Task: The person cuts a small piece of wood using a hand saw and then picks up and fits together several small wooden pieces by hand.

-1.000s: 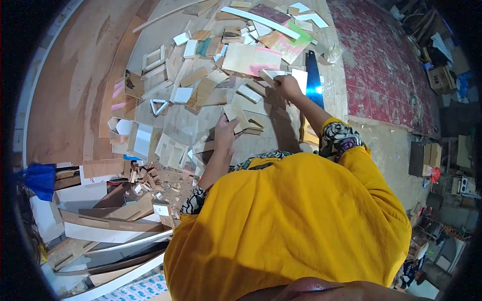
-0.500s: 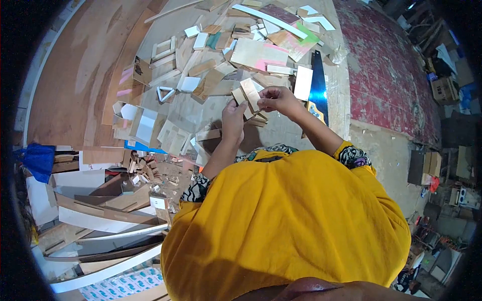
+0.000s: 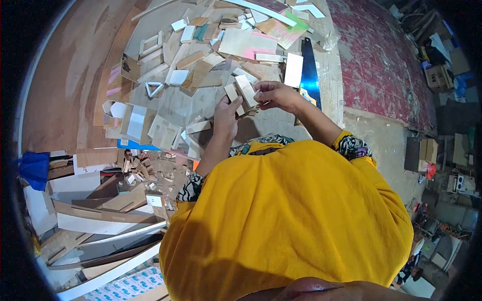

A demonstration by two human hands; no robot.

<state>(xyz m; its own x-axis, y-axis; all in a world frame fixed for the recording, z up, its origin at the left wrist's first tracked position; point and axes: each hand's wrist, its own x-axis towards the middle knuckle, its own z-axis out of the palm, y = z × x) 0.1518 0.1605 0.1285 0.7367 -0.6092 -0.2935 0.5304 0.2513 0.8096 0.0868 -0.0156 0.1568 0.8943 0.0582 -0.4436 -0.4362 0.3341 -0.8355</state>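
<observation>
Close in front of my body, my left hand (image 3: pixel 227 116) is closed on a small pale wooden block assembly (image 3: pixel 245 90), its thumb pressed against the lower left side. The piece looks like light strips set against one another; how they are joined is too small to make out. My right hand (image 3: pixel 272 95) has its fingers pinched at the right edge of the same assembly. Whether something tiny sits between those fingertips is hidden. Beyond the hands, scattered wood offcuts (image 3: pixel 201 75) lie on the worktable.
A handsaw (image 3: pixel 310 72) lies right of my right hand, beside a white rectangular board (image 3: pixel 293 70). A small triangular frame (image 3: pixel 154 89) and box-like wooden pieces (image 3: pixel 135 123) are at the left. Long boards (image 3: pixel 100 223) are stacked low at the left.
The whole view has shifted slightly, so the table items appear further left and up. Both hands remain at the wooden assembly, with only small finger movement.
</observation>
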